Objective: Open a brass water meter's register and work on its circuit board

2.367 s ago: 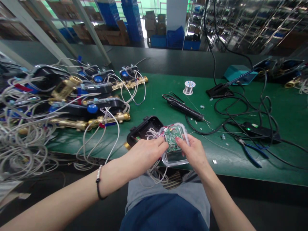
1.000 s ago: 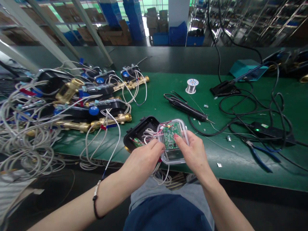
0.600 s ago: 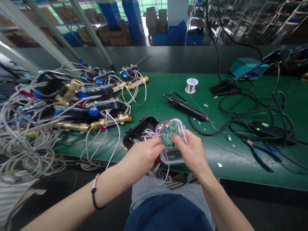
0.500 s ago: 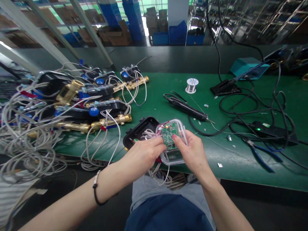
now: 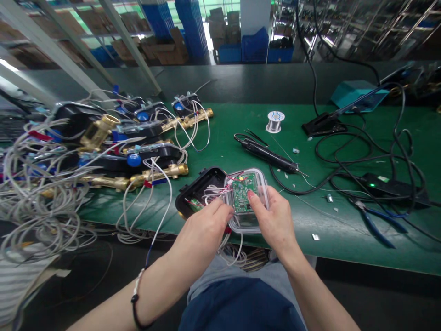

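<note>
A clear plastic cover with a green circuit board lying in it is held just above the near edge of the green bench. My right hand grips the cover from the right, thumb pressed on the board. My left hand holds the cover's left side, fingers closed by the thin white and red wires. These wires run from the board into an open black housing lying on the bench just behind.
A heap of brass-and-black meters with tangled grey cables fills the left. A black soldering iron, a solder spool, black cords, blue-handled cutters and a teal station lie to the right.
The view has shifted slightly. My left fingers have slid a little lower along the cover's left edge; my right hand keeps its hold on the cover and board.
</note>
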Action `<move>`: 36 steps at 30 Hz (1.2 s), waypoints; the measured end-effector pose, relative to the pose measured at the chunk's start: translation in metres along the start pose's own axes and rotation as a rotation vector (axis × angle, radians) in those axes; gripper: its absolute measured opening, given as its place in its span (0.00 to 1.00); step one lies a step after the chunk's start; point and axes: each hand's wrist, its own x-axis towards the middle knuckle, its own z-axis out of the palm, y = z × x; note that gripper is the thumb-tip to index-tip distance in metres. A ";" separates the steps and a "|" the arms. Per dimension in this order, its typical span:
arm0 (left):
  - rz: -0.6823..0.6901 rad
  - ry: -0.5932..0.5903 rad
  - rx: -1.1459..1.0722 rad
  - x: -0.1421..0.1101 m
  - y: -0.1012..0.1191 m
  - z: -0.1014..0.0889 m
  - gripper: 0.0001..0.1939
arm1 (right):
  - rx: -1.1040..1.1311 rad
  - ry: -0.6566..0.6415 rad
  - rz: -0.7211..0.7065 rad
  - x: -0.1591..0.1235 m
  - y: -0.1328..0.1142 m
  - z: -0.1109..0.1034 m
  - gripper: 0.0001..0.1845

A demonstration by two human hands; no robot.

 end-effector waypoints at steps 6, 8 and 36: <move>-0.037 0.114 0.080 -0.007 0.011 0.006 0.07 | -0.010 0.018 -0.011 -0.003 0.002 0.004 0.14; -0.028 0.144 0.064 -0.004 0.012 0.007 0.07 | -0.013 0.030 -0.021 -0.003 0.001 0.005 0.14; 0.097 0.323 0.039 -0.028 0.006 0.033 0.12 | -0.102 0.035 0.037 -0.019 0.047 -0.058 0.24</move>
